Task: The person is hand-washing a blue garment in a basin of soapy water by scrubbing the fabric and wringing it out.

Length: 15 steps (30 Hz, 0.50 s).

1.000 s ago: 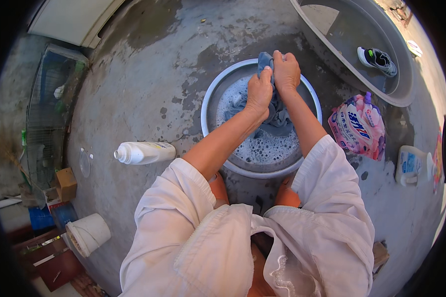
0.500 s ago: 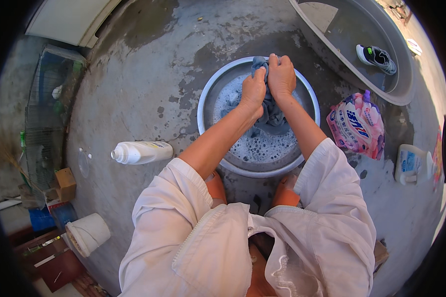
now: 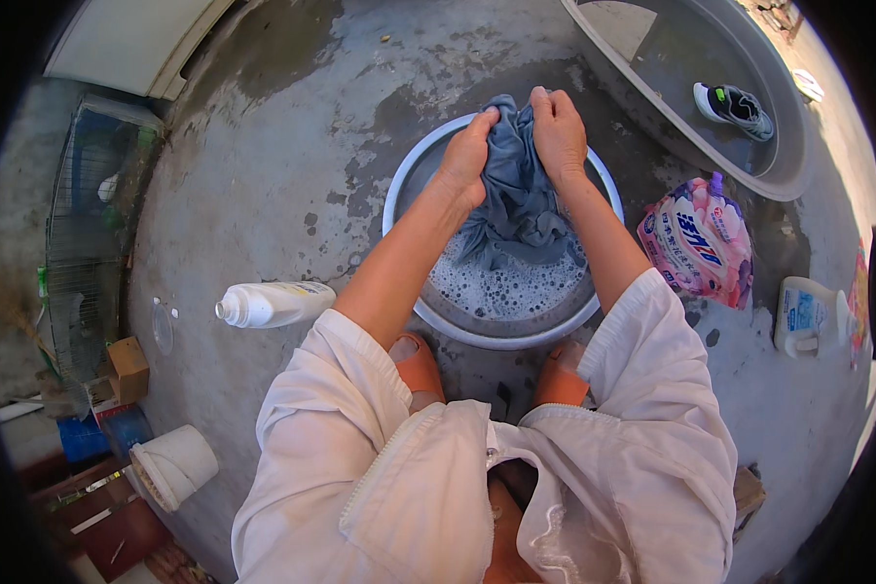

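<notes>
1. Left hand [image 3: 465,158]: curled closed, thumb and fingers gripping the cloth's [image 3: 518,190] upper left edge.
2. Right hand [image 3: 559,134]: likewise closed, on the upper right edge.
3. The cloth hangs bunched between the 2 hands, its lower folds at the suds [image 3: 496,292] in the basin [image 3: 518,343].
4. Best to grip evenly and work inside the rim, so drips land there.

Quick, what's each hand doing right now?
Left hand: closed, holding the grey-blue cloth.
Right hand: closed, holding the grey-blue cloth too.

The wrinkled cloth [image 3: 518,190] looks matt, the basin [image 3: 521,343] smooth metal (and faintly glossy).
</notes>
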Tool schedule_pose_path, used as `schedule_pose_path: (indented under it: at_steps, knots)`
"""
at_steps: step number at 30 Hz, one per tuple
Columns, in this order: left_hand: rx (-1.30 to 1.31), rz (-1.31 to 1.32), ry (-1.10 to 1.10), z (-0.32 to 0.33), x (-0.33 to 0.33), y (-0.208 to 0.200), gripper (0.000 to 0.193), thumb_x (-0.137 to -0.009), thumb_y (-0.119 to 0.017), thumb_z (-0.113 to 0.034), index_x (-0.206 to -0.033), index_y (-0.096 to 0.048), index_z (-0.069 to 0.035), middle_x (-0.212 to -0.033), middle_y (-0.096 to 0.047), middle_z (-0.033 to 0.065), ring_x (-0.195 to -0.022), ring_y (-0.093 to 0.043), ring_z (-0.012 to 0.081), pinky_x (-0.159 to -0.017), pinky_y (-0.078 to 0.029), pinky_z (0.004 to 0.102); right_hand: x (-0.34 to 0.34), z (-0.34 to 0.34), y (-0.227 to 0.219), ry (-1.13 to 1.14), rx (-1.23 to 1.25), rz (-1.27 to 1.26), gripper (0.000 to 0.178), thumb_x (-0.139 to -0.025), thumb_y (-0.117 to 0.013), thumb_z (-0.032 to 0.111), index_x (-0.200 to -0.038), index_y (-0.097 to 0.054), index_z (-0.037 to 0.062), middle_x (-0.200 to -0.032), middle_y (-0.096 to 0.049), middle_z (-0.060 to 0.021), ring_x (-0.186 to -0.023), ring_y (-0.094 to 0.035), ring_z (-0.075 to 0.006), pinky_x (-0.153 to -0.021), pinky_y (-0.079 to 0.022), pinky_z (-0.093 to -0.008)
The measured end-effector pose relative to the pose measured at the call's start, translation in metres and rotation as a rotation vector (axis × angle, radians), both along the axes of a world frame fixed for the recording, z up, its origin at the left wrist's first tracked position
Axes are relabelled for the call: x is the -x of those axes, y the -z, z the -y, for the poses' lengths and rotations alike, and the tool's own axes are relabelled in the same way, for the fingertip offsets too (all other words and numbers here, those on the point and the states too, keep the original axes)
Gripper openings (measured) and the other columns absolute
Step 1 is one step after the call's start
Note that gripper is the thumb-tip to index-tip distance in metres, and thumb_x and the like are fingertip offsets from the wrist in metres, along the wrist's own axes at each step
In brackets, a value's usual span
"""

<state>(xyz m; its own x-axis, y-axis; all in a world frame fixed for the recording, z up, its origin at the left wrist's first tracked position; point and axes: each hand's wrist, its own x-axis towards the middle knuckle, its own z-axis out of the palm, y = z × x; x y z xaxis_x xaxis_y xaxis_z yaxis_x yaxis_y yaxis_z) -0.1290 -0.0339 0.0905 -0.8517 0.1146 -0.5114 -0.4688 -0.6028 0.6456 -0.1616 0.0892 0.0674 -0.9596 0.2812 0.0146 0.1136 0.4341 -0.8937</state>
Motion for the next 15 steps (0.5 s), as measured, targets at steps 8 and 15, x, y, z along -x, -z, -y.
schedule_pose_path:
  at_steps: [8, 15]
  knots:
    - [0.304, -0.168, 0.093, 0.07, 0.012, -0.003, 0.022, -0.087, -0.057, -0.022, -0.101, -0.057, -0.005, -0.096, -0.061, 0.0056, -0.084, -0.058, 0.015, -0.076, -0.048, 0.0281, 0.021, -0.041, 0.004, -0.203, 0.606, 0.066, 0.034, -0.091, -0.051, 0.036, -0.084, -0.056, 0.003, -0.076, -0.05, 0.0019, -0.073, -0.042, -0.0083, -0.067, -0.038, -0.0246]
    - [0.143, -0.224, 0.142, 0.058, 0.014, -0.018, 0.022, -0.088, -0.055, -0.023, -0.101, -0.057, -0.005, -0.095, -0.061, 0.0049, -0.086, -0.059, 0.015, -0.079, -0.049, 0.03, 0.003, -0.028, -0.013, -0.406, 0.297, 0.243, 0.07, -0.079, -0.061, 0.053, -0.12, -0.044, -0.0011, -0.111, -0.053, -0.0136, -0.105, -0.048, -0.0183, -0.093, -0.037, -0.0306]
